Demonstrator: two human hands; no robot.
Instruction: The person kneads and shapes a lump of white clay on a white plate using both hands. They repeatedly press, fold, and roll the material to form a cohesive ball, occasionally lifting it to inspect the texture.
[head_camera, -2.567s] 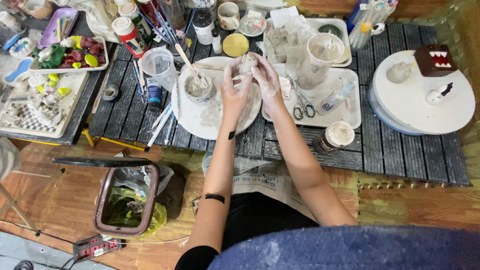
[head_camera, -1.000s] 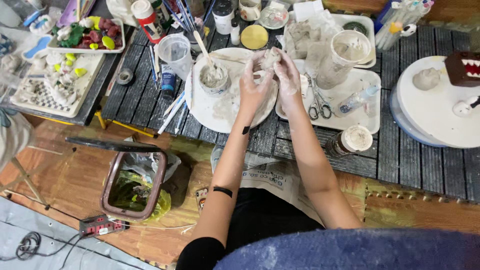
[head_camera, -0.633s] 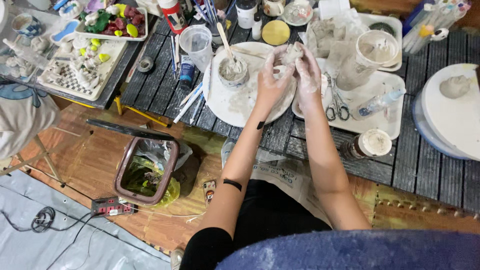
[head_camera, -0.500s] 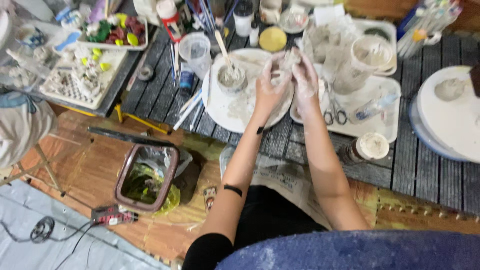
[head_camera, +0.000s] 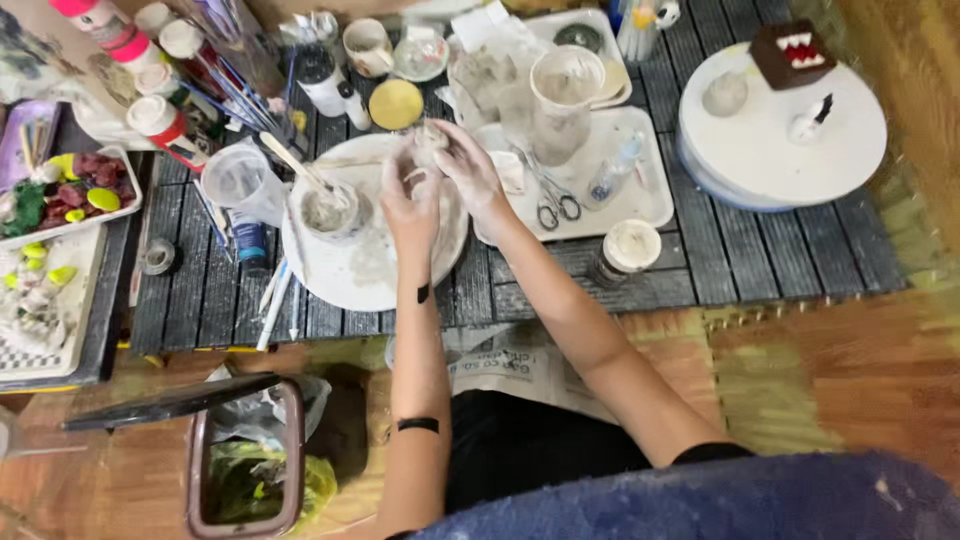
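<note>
hands (head_camera: 440, 180) unchanged around clay lump (head_camera: 430, 138)

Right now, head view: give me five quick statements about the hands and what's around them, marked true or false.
1. Both hands, left hand and right hand, are on a small pale lump. True.
2. The lump is held above the round white plate. True.
3. The scissors lie on the floor beside the bin. False: they lie on the white tray to the right of the hands.
4. The small bowl on the plate has a stick standing in it. True.
5. The bin stands on the dark slatted mat. False: it stands on the wooden floor, nearer the person.
</note>
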